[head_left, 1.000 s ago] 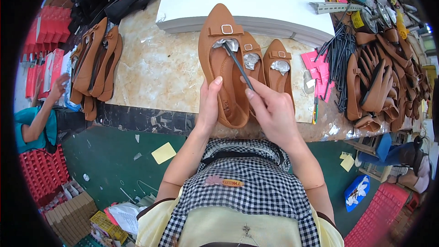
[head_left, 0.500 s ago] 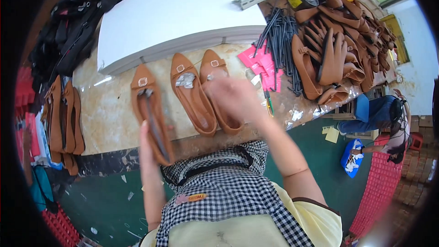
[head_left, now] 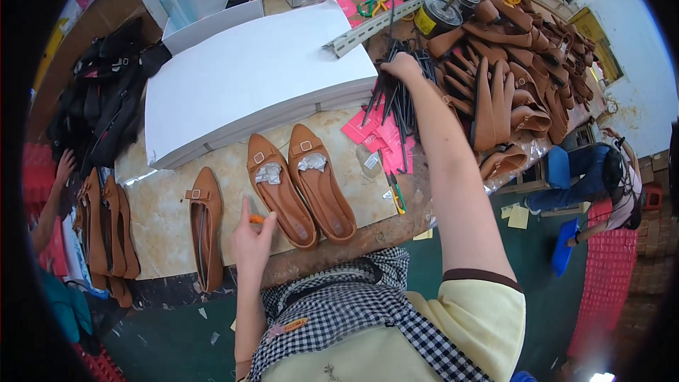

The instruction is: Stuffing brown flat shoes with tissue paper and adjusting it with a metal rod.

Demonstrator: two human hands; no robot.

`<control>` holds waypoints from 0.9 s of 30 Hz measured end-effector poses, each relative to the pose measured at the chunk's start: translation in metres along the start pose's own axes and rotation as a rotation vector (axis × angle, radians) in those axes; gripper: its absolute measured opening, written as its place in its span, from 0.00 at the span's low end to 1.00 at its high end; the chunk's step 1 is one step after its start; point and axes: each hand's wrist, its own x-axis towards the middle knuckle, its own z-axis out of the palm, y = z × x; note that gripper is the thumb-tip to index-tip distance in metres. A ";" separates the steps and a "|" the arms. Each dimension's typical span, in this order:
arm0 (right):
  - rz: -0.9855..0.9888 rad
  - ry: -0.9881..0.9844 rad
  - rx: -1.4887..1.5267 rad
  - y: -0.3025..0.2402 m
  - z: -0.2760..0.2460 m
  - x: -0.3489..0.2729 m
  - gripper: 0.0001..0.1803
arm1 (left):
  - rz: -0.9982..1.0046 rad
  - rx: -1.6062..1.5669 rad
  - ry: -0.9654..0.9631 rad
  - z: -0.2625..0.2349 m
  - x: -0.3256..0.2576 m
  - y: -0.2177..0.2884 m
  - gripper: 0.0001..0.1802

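My right hand (head_left: pixel 402 67) reaches far forward, its fingers closed on thin black sticks (head_left: pixel 403 106) in a heap at the edge of the white stack. How many it grips is hidden. On the table near me, my left hand (head_left: pixel 252 240) has its index finger and thumb apart, with a small orange thing (head_left: pixel 256 218) by them that I cannot make out. Left of it lies a single brown pointed flat shoe (head_left: pixel 205 240) with a dark strip along its inside. Right of it are two matching shoes (head_left: pixel 293 219) (head_left: pixel 332 209), buckled, with crumpled paper in their toes.
A large white stack (head_left: pixel 254 85) stands behind the shoes. Brown shoes (head_left: pixel 495 99) are piled at right, pink packets (head_left: pixel 382 145) beside them. More shoes (head_left: pixel 106 226) stand at left near another person's hand (head_left: pixel 65 166). A person (head_left: pixel 622 191) is at far right.
My left hand has let go of the single shoe, which now lies on the table further left. My right hand has moved from the rightmost shoe forward to the black sticks. The view has shifted.
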 end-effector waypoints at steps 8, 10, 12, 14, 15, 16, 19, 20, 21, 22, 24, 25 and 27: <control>-0.252 0.116 0.645 0.046 -0.112 -0.083 0.11 | 0.143 -0.365 -0.107 0.025 0.030 -0.042 0.36; -0.485 0.407 0.492 0.023 -0.120 -0.138 0.06 | 0.107 -0.535 -0.145 0.018 0.023 -0.043 0.34; -0.791 0.417 0.096 0.026 -0.101 -0.183 0.07 | -0.144 -1.254 -0.160 0.012 0.014 -0.043 0.30; -0.857 0.139 -0.294 0.054 -0.061 -0.209 0.15 | -0.443 -1.589 -0.349 0.000 0.001 -0.018 0.30; -0.841 0.102 -0.284 0.067 -0.041 -0.221 0.17 | -0.414 -1.544 -0.441 -0.002 0.000 -0.009 0.30; -0.836 0.065 -0.274 0.077 -0.025 -0.231 0.20 | -0.383 -1.505 -0.522 -0.001 -0.002 -0.007 0.31; -0.768 0.187 -0.026 0.079 -0.024 -0.252 0.19 | -0.299 -1.501 -0.534 -0.004 -0.002 -0.024 0.33; -0.682 0.260 0.136 0.076 -0.029 -0.260 0.19 | -0.248 -1.457 -0.490 -0.009 -0.007 -0.025 0.34; -0.408 0.199 0.296 0.071 -0.037 -0.269 0.15 | -0.273 -1.441 -0.453 -0.012 -0.008 -0.020 0.35; -0.409 0.196 0.297 0.068 -0.038 -0.275 0.15 | -0.275 -1.441 -0.449 -0.013 -0.008 -0.015 0.35; -0.031 0.008 0.207 0.058 -0.034 -0.285 0.15 | -0.204 -1.388 -0.374 -0.011 -0.008 -0.008 0.39; -0.059 0.074 0.067 0.057 -0.023 -0.289 0.12 | -0.205 -1.385 -0.372 -0.012 -0.006 -0.006 0.39; -0.121 0.259 -0.079 0.062 -0.008 -0.286 0.10 | -0.180 -1.391 -0.378 -0.014 -0.007 -0.005 0.38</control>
